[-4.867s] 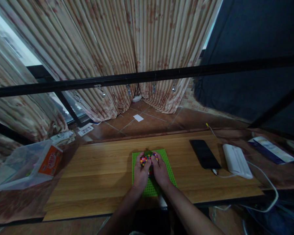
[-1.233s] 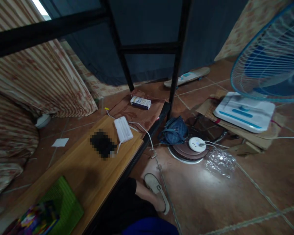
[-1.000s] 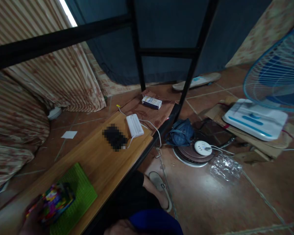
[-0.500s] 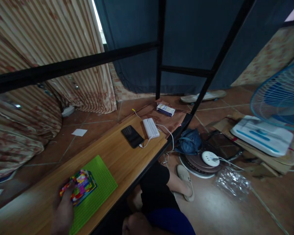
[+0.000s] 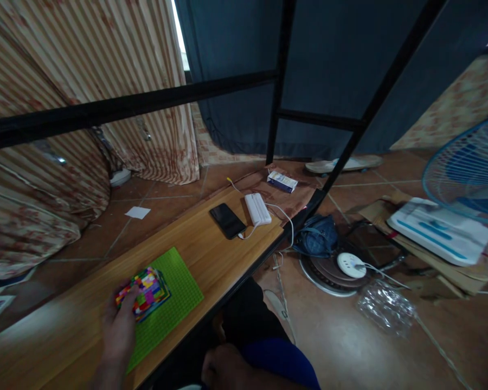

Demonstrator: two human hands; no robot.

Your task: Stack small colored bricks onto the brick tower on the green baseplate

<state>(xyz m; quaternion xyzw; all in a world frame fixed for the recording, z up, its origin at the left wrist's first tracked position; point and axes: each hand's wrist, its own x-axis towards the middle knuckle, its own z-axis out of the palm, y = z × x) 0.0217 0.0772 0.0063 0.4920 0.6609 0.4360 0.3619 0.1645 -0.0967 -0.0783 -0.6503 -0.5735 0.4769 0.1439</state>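
A multicoloured block of toy building bricks [image 5: 149,290] sits on a green baseplate [image 5: 179,295], which lies on the wooden bench top. My left hand [image 5: 120,327] grips the near-left side of the brick block, thumb over the top and fingers around its far edge, partly hidden. Down at my lap, in front of dark blue clothing, is my right hand [image 5: 222,364]. Its fingers are curled closed, and I cannot see whether anything is inside them.
On the bench [image 5: 211,260] lie a black phone [image 5: 228,220] and a cabled white power bank [image 5: 257,209], with a carton [image 5: 282,181] beyond. To the right are a blue bag [image 5: 317,235], a round power strip [image 5: 351,265], crumpled clear plastic [image 5: 386,309] and a fan [image 5: 469,168].
The whole view has shifted, so the bench and its objects appear farther right. My left hand stays on the brick block. Less of the shoe beside my knee shows now.
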